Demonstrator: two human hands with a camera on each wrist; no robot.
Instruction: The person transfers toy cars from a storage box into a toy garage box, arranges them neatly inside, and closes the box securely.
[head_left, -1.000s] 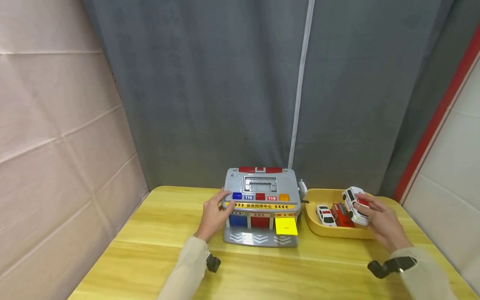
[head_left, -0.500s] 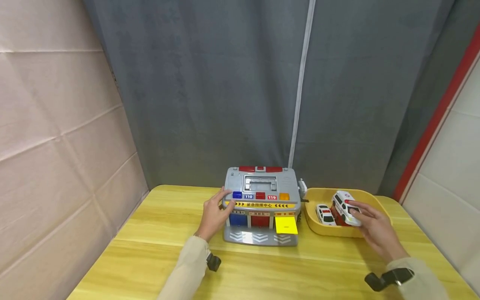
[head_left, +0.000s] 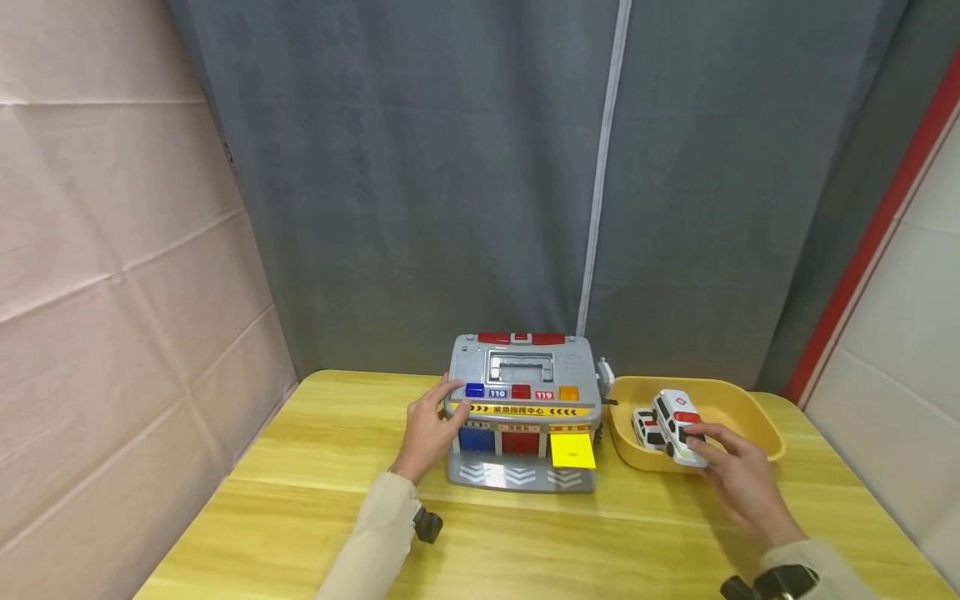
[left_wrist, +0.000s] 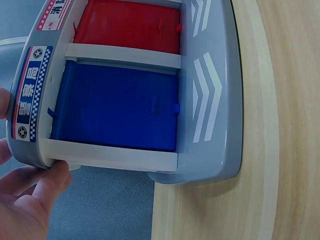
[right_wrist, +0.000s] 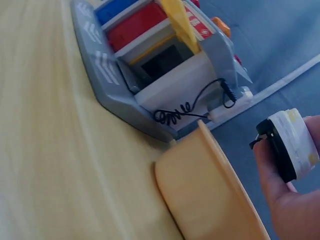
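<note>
My left hand (head_left: 431, 432) grips the left edge of a grey toy emergency station (head_left: 521, 367); in the left wrist view the thumb (left_wrist: 56, 176) lies at its corner and the other fingertips over its top. The station's blue door (left_wrist: 117, 106) and red door (left_wrist: 131, 25) are down, while its yellow door (head_left: 572, 451) is swung up. My right hand (head_left: 742, 479) holds a white toy ambulance (head_left: 675, 423) with a red light bar above a yellow tray. In the right wrist view the ambulance (right_wrist: 292, 142) shows its dark underside.
The yellow tray (head_left: 750, 417) stands on the wooden table (head_left: 540, 542), right of the station. A white toy car (head_left: 646, 427) lies in it, partly covered by the ambulance. A coiled black cord (right_wrist: 172, 116) hangs on the station's right side. A grey curtain (head_left: 420, 208) stands behind.
My right hand has carried the ambulance leftward across the tray, toward the station; it now blocks the view of the red toy vehicle. The left hand has kept its place.
</note>
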